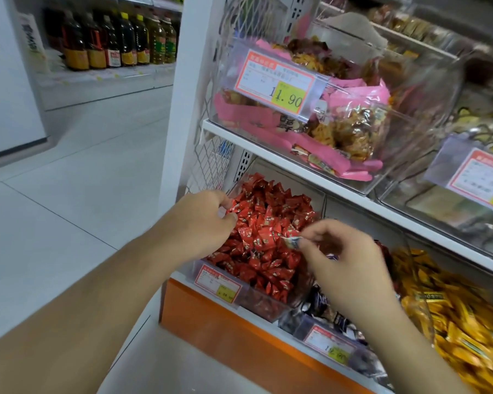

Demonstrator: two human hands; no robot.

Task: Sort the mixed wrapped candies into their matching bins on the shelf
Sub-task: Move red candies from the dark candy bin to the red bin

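Below the "11.90" price tag (288,96), left hand (204,220) pinches red candies (264,234); right hand (345,251) fingers pinch a blue-white candy (291,242).

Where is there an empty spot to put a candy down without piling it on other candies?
Hardly any. The red candy bin is heaped full, the dark-wrapper bin and yellow candy bin look packed, and both hands, left hand and right hand, hover over them. Bare spots: the orange shelf ledge below the bins, and the floor left of the shelf.
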